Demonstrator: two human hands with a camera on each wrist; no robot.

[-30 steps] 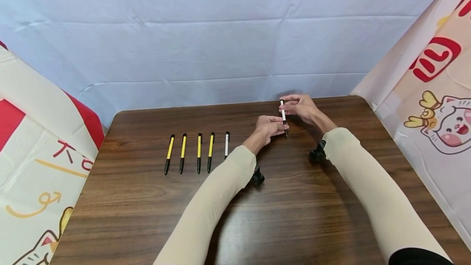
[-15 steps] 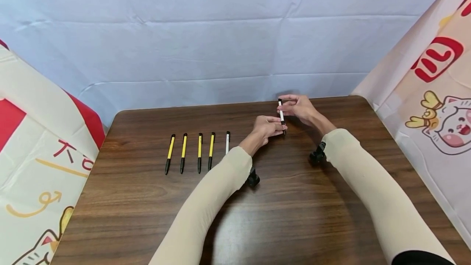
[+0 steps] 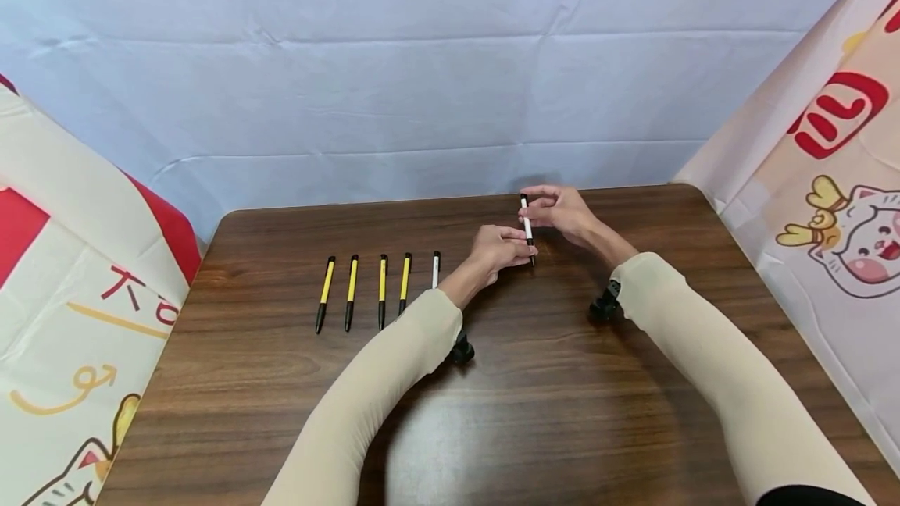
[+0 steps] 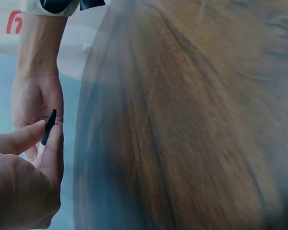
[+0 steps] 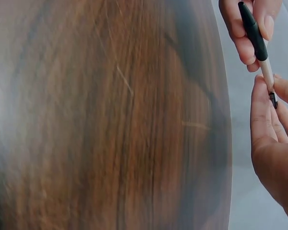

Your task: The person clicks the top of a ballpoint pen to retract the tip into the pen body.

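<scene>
Both hands hold one white pen (image 3: 527,223) with black ends above the far part of the table. My left hand (image 3: 498,250) pinches the black tip end between thumb and fingers; in the left wrist view the black tip (image 4: 49,127) pokes out past them. Higher on the same pen, my right hand (image 3: 562,213) pinches the white barrel near the clip end. In the right wrist view the black grip (image 5: 254,36) slants up and the clip (image 5: 273,99) shows between the right fingers. Left of the hands lies a second white pen (image 3: 436,268), its lower part hidden by the left sleeve.
Several yellow pens with black grips, such as this yellow pen (image 3: 325,293), lie in a row on the brown wooden table (image 3: 246,381). A pale cloth (image 3: 422,84) hangs behind the far edge. Printed cloths (image 3: 854,201) flank both sides.
Both hands have shifted left with the white pen between them, and the left forearm has moved left over the lower ends of the nearest pens. The row of pens stays in place.
</scene>
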